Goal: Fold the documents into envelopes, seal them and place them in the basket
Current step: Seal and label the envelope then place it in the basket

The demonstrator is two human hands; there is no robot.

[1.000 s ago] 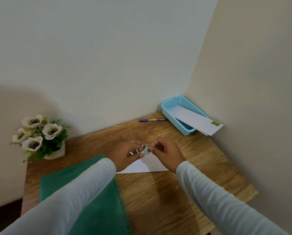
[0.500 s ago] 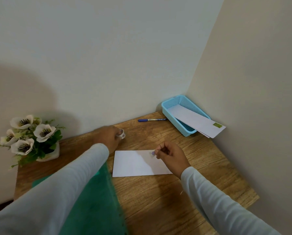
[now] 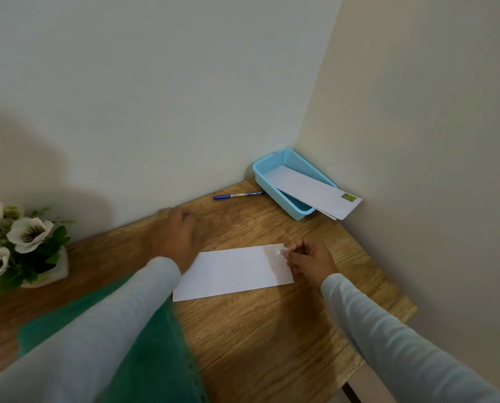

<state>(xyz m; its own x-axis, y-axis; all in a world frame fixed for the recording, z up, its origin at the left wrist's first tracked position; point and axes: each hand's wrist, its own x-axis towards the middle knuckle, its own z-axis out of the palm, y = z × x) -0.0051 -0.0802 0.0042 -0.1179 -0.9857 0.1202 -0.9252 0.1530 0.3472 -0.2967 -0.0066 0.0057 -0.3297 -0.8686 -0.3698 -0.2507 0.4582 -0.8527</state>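
A white envelope [image 3: 234,271] lies flat in the middle of the wooden table [image 3: 272,330]. My right hand [image 3: 311,258] pinches a small piece of tape [image 3: 281,252] at the envelope's upper right corner. My left hand [image 3: 180,232] is blurred with motion at the back of the table near the wall, its fingers curled around a small pale tape roll [image 3: 168,212] that barely shows. A light blue basket [image 3: 272,162] stands in the far right corner. White envelopes [image 3: 309,191] lie in it and stick out over its near end, the top one bearing a green sticker.
A blue pen [image 3: 237,195] lies by the wall, left of the basket. A pot of white artificial flowers [image 3: 25,239] stands at the far left. A green folder [image 3: 155,344] covers the near left of the table, partly under my left sleeve. Walls close off the back and right.
My hands have parted: the left carried the tape roll back and left toward the wall, while the right brought a piece of tape down to the envelope's right corner. The envelope now lies uncovered.
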